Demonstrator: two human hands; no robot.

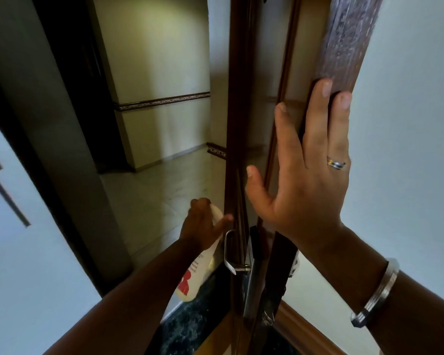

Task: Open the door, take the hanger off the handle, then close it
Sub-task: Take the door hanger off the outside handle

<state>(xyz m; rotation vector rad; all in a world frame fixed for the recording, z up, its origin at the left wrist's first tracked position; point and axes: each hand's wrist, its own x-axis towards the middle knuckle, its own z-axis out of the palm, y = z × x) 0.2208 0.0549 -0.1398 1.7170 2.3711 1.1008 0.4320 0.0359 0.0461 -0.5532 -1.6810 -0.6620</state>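
The dark wooden door stands open, seen almost edge-on in the middle of the view. A silver lever handle sticks out low on its left face. My left hand is shut on a white door hanger with red print, held just left of the handle and apart from it. My right hand lies flat with fingers spread against the door's edge, fingertips on a carved wooden strip.
A hallway with pale walls and a tiled floor opens beyond the door. The dark door frame runs down the left. A white wall is on the right. Dark speckled stone threshold lies below.
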